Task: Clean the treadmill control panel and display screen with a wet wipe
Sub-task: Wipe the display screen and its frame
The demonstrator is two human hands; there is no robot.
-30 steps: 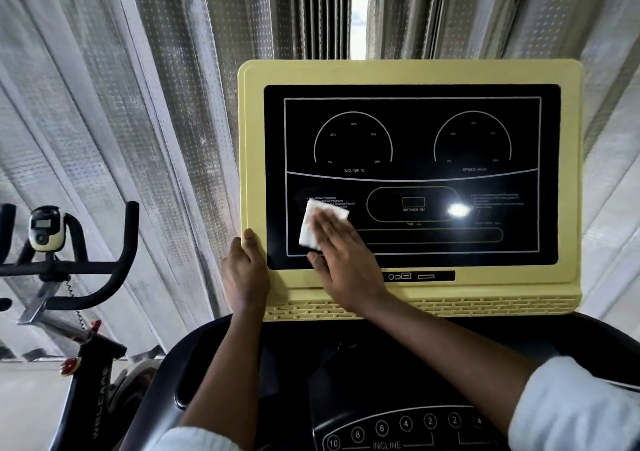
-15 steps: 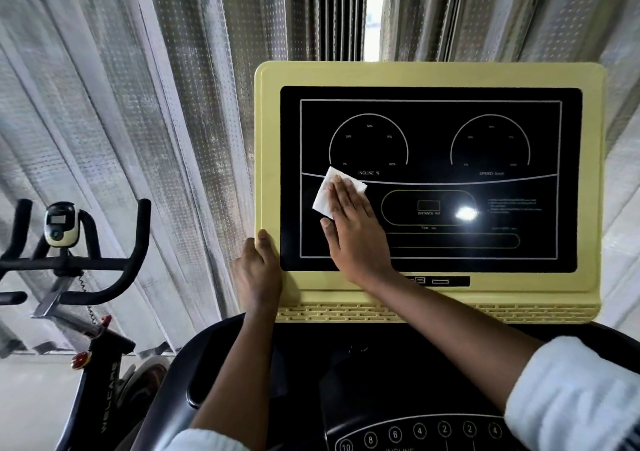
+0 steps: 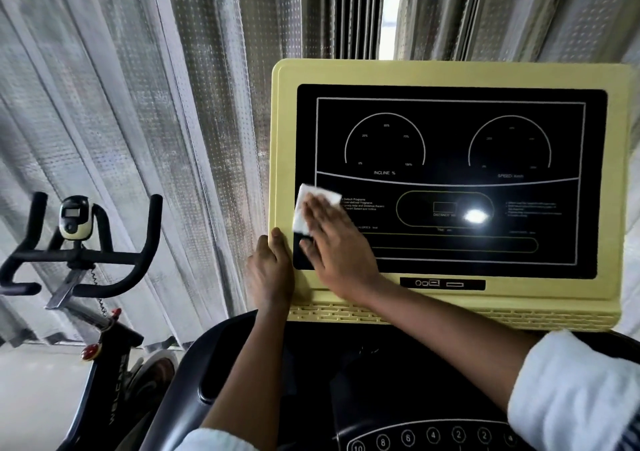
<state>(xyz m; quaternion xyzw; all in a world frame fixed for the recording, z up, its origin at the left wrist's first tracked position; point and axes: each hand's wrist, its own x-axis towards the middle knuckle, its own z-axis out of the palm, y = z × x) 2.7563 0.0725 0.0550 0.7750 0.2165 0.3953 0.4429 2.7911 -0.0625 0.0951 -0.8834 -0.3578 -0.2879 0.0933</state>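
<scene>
The right hand (image 3: 332, 246) lies flat with fingers spread, pressing the wet wipe (image 3: 313, 205) against the display screen (image 3: 450, 146). Half a second ago the wipe sat just under the incline dial; now it has slid down and left to the screen's left edge. The left hand (image 3: 272, 270) still grips the yellow frame (image 3: 450, 71) at its lower left edge, steadying it. Judging by this, only the left part is covered; the right side and the numbered control panel (image 3: 433, 435) remain.

Pale floor (image 3: 34, 398), lower left of frame, w/ black exercise bike (image 3: 112, 393) standing on it, grey curtain (image 3: 104, 104) hem reaching down to it behind.
</scene>
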